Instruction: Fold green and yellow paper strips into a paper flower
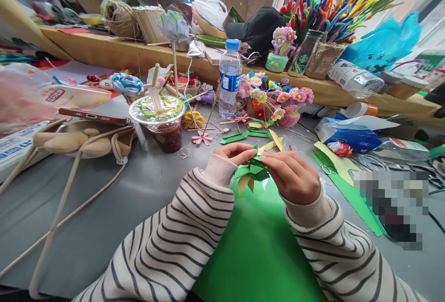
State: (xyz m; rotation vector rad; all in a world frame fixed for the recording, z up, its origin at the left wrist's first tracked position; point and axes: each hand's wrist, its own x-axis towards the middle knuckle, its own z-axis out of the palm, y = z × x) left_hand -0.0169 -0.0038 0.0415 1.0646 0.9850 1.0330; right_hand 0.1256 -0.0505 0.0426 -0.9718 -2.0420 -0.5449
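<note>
Both hands meet over a green sheet [260, 242] at the middle of the table. Between them is a folded paper piece [255, 171] of green and yellow strips, with pointed ends hanging down. My left hand [236, 154] pinches it from the left, thumb and finger closed near its top. My right hand [294, 172] grips it from the right with the fingers pressed together; its fingertips are partly hidden. Just beyond the hands lie loose folded green strips [236, 137] and a yellow folded strip [276, 140].
A lidded drink cup [163, 130], a water bottle [230, 79] and crocheted flowers [274, 98] stand behind the hands. At left is a corded bag [83, 140] with a phone [93, 115] on it. Scissors [328, 169], green paper [361, 200] and a tissue pack [351, 133] lie right.
</note>
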